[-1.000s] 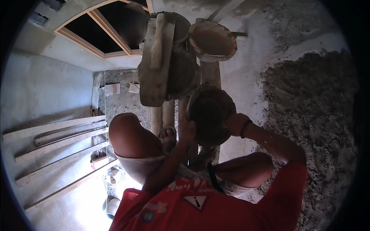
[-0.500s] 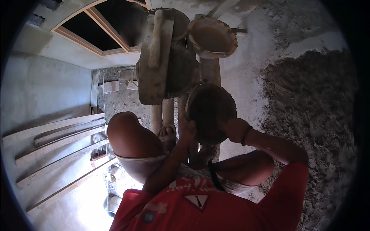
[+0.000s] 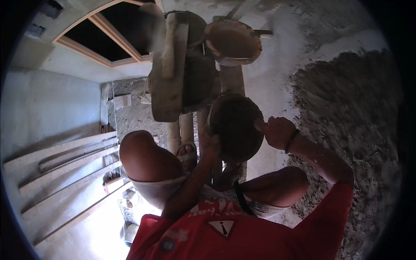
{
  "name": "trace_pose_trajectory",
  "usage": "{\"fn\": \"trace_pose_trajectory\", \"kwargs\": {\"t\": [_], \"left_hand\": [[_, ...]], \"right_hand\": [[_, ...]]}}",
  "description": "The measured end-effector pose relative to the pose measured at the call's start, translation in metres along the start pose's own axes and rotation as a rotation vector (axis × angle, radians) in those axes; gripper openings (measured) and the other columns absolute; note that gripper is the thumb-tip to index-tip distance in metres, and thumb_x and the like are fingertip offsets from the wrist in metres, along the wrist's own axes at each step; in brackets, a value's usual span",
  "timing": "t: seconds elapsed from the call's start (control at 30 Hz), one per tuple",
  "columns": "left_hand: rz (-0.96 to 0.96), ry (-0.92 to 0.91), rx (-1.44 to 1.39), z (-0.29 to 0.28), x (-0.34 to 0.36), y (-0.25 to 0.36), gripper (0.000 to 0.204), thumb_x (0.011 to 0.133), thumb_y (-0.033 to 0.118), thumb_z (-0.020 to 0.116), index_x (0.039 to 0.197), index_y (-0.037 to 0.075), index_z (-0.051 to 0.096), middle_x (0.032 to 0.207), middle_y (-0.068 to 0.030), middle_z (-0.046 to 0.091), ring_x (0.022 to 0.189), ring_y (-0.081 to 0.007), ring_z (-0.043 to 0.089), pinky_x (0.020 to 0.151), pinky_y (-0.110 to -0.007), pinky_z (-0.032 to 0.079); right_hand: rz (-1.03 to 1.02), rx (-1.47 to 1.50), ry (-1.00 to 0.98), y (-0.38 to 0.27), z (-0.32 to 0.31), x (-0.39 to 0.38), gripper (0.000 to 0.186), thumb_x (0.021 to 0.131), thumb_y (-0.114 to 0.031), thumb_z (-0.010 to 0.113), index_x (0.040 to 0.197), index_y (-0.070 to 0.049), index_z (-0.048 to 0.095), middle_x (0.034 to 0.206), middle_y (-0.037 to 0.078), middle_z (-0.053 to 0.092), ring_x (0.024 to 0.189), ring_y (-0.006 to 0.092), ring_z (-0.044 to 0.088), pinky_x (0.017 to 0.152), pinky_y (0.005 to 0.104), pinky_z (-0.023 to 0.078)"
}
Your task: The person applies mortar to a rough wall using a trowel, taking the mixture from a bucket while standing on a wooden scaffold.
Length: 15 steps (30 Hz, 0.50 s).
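Note:
A dark round bucket [image 3: 213, 119] stands tilted between my knees, with dark, mortar-like stuff inside. My left hand [image 3: 211, 146] grips its near left rim. At the right rim my right hand [image 3: 279, 133] is closed; a small pale piece juts from it over the bucket's mouth, too dim to name. Beyond the bucket, a long wooden plastering float [image 3: 169, 93] with a bar handle lies across another mud-caked bucket [image 3: 201, 82]. To the right of that sits a round basin [image 3: 258, 43] holding brownish liquid.
My sandalled foot [image 3: 187, 151] rests on bamboo poles and planks [image 3: 186, 125]. Rough dark plaster [image 3: 346, 108] covers the wall at right. Wooden slats [image 3: 65, 143] run along the left, near a bright opening below. A wood-framed opening [image 3: 104, 32] is at upper left.
My right hand has moved right and a little up, from inside the bucket's edge to just outside its rim. My left hand keeps its hold. The view has shifted slightly.

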State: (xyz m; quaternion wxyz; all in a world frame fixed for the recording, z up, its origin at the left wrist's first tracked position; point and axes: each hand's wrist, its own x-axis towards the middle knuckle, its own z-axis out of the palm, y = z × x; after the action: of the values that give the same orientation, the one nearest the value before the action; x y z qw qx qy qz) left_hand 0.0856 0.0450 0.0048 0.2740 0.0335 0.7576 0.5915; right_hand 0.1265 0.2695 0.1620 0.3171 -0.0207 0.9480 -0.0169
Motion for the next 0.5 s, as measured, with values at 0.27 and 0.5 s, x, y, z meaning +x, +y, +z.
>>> {"fn": "trace_pose_trajectory", "kwargs": {"t": [0.27,0.5], "left_hand": [[0.483,0.218,0.395,0.042,0.003,-0.111,0.046,0.083,0.017,0.056,0.123,-0.005,0.048,0.107,-0.0182,0.058,0.095,-0.0323,0.056,0.085,-0.043,0.046],[0.442,-0.187,0.649,0.050,0.067,-0.221,0.039,0.096,0.010,0.043,0.133,-0.001,0.047,0.131,-0.0220,0.050,0.124,-0.0323,0.046,0.110,-0.045,0.029]], "right_hand": [[0.418,0.295,0.073,-0.017,0.085,0.072,0.023,0.088,-0.027,0.050,0.086,-0.011,0.066,0.081,0.013,0.063,0.074,0.0313,0.064,0.063,0.0480,0.050],[-0.990,-1.130,-0.569,0.018,0.064,0.091,0.030,0.083,-0.032,0.058,0.100,-0.009,0.067,0.106,0.015,0.064,0.093,0.0320,0.064,0.079,0.0487,0.051]]}}
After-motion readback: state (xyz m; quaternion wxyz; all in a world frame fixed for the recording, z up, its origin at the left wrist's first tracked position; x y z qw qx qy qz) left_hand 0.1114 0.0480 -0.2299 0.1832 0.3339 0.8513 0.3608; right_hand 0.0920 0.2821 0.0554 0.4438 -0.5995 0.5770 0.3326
